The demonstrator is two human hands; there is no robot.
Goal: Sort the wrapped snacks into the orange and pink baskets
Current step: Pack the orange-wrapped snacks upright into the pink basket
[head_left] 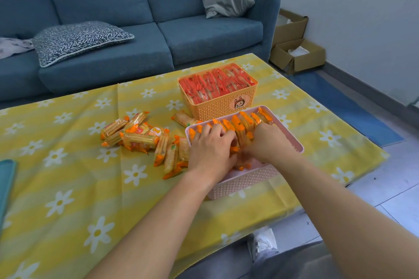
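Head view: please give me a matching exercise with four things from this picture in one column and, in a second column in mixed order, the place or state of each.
Things
1. orange basket
2. pink basket
3. loose snacks
4. cardboard boxes

Places or states
A. on the floor beside the sofa
B. the left hand and the right hand reach into it
C. full of red-wrapped snacks
D. in a heap on the yellow tablecloth

Pairs: 1-C, 2-B, 3-D, 4-A
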